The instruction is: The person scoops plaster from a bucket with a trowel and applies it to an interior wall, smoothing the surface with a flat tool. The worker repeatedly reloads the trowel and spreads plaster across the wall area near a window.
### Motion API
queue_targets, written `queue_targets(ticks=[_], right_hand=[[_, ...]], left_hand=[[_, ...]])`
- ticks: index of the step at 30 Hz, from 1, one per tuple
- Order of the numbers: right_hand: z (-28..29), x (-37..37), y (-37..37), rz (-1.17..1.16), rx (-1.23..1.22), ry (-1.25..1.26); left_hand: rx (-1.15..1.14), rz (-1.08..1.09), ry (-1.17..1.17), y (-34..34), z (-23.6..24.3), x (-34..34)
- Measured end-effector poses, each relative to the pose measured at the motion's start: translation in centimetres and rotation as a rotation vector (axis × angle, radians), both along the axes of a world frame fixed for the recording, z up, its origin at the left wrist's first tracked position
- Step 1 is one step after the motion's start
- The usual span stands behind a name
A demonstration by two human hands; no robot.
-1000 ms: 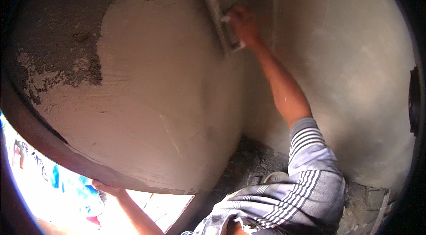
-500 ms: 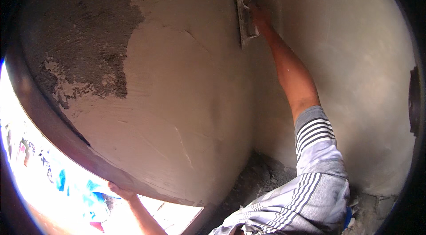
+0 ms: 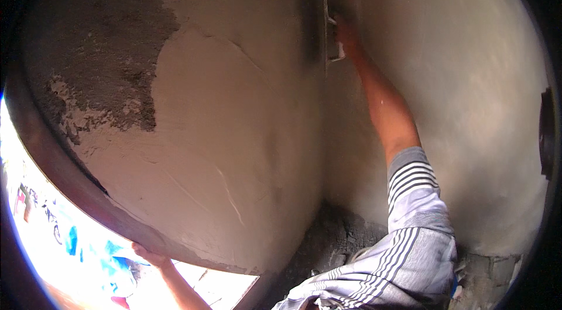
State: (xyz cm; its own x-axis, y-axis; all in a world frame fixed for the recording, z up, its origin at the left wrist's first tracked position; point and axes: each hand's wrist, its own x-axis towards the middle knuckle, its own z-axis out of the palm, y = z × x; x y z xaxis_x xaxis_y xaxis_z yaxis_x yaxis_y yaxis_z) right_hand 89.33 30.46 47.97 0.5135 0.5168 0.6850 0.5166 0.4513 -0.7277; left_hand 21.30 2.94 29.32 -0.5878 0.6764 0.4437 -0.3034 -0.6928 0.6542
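My right hand (image 3: 346,39), arm raised, is closed round the handle of a plastering trowel (image 3: 325,38). The trowel's long blade stands upright and nearly edge-on, close to the inner corner where two walls meet. Wet grey-brown plaster (image 3: 222,111) covers much of the left wall, with a rougher, darker patch (image 3: 117,35) at its upper left. Low on the left, my left hand (image 3: 151,255) grips the brown edge (image 3: 111,210) of that wall beside the bright opening; some of its fingers are hidden.
The right wall (image 3: 468,87) looks smooth and paler. Dark rubble or soil (image 3: 339,231) lies at the foot of the corner, and rough blocks (image 3: 497,269) show at lower right. A dark fitting (image 3: 545,134) sits at the far right. Blue material (image 3: 114,263) is outside the opening.
The trowel has moved slightly down and right, and its blade has turned from showing its width to nearly edge-on. My left hand stays on the wall edge. The view has shifted slightly.
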Motion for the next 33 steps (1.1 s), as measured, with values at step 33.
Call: queue_targets(ticks=[33], right_hand=[[-3.1,-30.4,-25.2,0.451,0.005,0.751]], left_hand=[[0.205,-0.043,0.366,-0.8,5.0,3.2]])
